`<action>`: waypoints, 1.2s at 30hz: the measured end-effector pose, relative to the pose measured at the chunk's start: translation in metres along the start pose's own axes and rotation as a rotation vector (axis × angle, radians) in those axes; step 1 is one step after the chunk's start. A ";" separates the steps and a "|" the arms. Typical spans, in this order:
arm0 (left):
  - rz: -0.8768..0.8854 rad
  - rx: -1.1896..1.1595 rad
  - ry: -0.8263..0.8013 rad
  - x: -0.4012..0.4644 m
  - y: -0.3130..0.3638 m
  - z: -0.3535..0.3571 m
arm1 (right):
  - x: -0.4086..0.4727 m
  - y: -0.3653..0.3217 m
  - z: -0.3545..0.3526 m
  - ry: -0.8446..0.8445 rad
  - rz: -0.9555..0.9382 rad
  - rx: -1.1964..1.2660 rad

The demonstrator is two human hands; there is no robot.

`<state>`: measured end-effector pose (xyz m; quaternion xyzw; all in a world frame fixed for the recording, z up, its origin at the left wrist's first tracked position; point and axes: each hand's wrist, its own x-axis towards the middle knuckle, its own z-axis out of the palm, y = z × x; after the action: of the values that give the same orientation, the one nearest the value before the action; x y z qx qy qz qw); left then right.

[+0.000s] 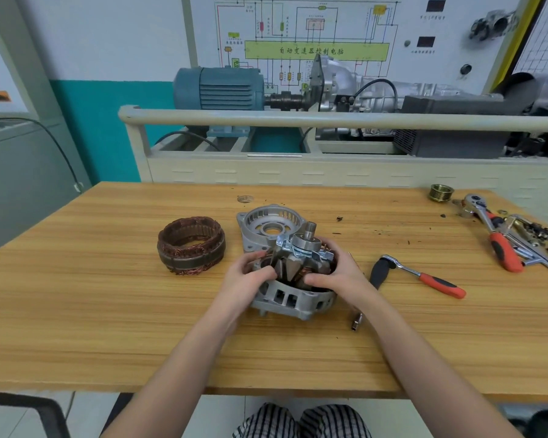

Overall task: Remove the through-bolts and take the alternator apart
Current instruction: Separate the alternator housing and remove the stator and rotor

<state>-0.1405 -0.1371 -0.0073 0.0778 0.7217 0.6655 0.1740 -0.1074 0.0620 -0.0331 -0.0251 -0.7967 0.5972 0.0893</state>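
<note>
A workshop training room with a wiring-diagram panel and a blue-grey electric motor on a cream frame lies behind a light wooden table. Near the table's middle stands the grey cast-aluminium alternator housing half, open side up, with the claw-pole rotor seated in it, its shaft end pointing up and away from the person. The left hand grips the rotor's left flank, fingers curled onto the pole claws, while the right hand wraps the rotor's right side, thumb lying along the housing rim at the front. Just behind this housing, touching or nearly touching it, lies the other aluminium end frame, a ribbed bowl with a round bearing hole. To the housing's left, well apart, sits the copper-wound stator ring, flat on the wood. To the housing's right lies a ratchet with an orange-and-black handle, and just by the right wrist a small metal socket. Farther right of the housing, at the table's far corner, are a second orange-handled ratchet, a heap of small metal parts and a brass-coloured grooved pulley. Dark crumbs speckle the wood between them.
</note>
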 end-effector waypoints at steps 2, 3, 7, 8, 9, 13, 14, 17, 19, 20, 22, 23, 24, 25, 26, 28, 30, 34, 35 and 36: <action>-0.056 0.159 0.003 0.002 0.008 0.004 | 0.004 -0.002 -0.002 -0.040 0.010 -0.041; -0.072 0.238 0.022 0.003 0.011 0.006 | 0.006 -0.002 -0.002 -0.057 0.017 -0.047; -0.106 0.343 0.070 0.006 0.013 0.012 | 0.004 0.001 0.001 -0.027 0.000 -0.012; -0.094 0.343 0.080 0.006 0.012 0.012 | 0.004 0.002 0.002 -0.005 -0.009 -0.007; -0.082 0.345 0.095 0.006 0.010 0.012 | 0.004 0.004 0.005 0.016 -0.018 0.001; -0.028 0.387 0.149 0.007 0.008 0.014 | -0.001 0.006 0.011 0.099 -0.055 0.027; -0.017 0.409 0.156 0.008 0.007 0.014 | -0.004 0.007 0.011 0.120 -0.066 0.023; 0.019 0.438 0.176 0.008 0.009 0.014 | -0.009 0.007 0.013 0.164 -0.081 0.012; 0.027 0.436 0.187 0.008 0.009 0.012 | -0.011 0.004 0.013 0.167 -0.091 -0.003; 0.031 0.431 0.194 0.008 0.008 0.011 | -0.012 0.002 0.014 0.168 -0.100 -0.013; 0.042 0.393 0.203 0.006 0.005 0.009 | -0.014 -0.001 0.015 0.175 -0.125 -0.049; 0.051 0.367 0.204 0.004 0.002 0.008 | -0.016 -0.002 0.016 0.180 -0.142 -0.073; 0.066 0.342 0.206 0.002 -0.002 0.007 | -0.018 -0.004 0.017 0.183 -0.162 -0.100; 0.083 0.318 0.211 -0.001 -0.005 0.006 | -0.020 -0.005 0.018 0.184 -0.185 -0.130; 0.100 0.298 0.222 -0.003 -0.010 0.005 | -0.022 -0.005 0.019 0.183 -0.209 -0.160; 0.132 0.280 0.250 -0.006 -0.017 0.004 | -0.023 -0.007 0.021 0.178 -0.251 -0.211; 0.155 0.258 0.268 -0.009 -0.020 0.004 | -0.024 -0.009 0.023 0.179 -0.291 -0.241; 0.185 0.222 0.257 -0.007 -0.023 0.001 | -0.024 -0.012 0.026 0.182 -0.324 -0.262; 0.199 0.217 0.250 -0.006 -0.024 0.000 | -0.024 -0.012 0.027 0.185 -0.324 -0.268; 0.214 0.208 0.248 -0.006 -0.026 -0.001 | -0.025 -0.013 0.028 0.187 -0.326 -0.278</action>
<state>-0.1320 -0.1423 -0.0322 0.0890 0.7901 0.6064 0.0030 -0.0869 0.0285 -0.0309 0.0365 -0.8530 0.4546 0.2539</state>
